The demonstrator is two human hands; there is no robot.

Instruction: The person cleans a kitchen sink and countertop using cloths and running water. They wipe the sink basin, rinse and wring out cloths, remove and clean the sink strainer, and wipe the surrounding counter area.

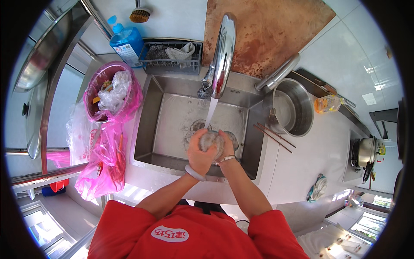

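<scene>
In the sink (174, 136), below the chrome faucet (223, 58), my left hand (201, 154) and my right hand (227, 146) are cupped from both sides around a wet, round, greyish thing (212, 141). Water and blur keep me from telling what it is. A stream of water (211, 111) runs from the spout down to the hands. Just right of the held thing, a curved rim shows behind my right fingers; its kind is unclear. The drain (197, 124) lies beyond my left fingers.
Right of the sink stand a steel pot (291, 106) and a pair of chopsticks (275, 137). A bottle (328, 104) lies behind them. At left are a pink-lined waste bin (134, 94) and a pink plastic bag (97, 168). A soap bottle (127, 45) and a sponge rack (173, 66) stand behind.
</scene>
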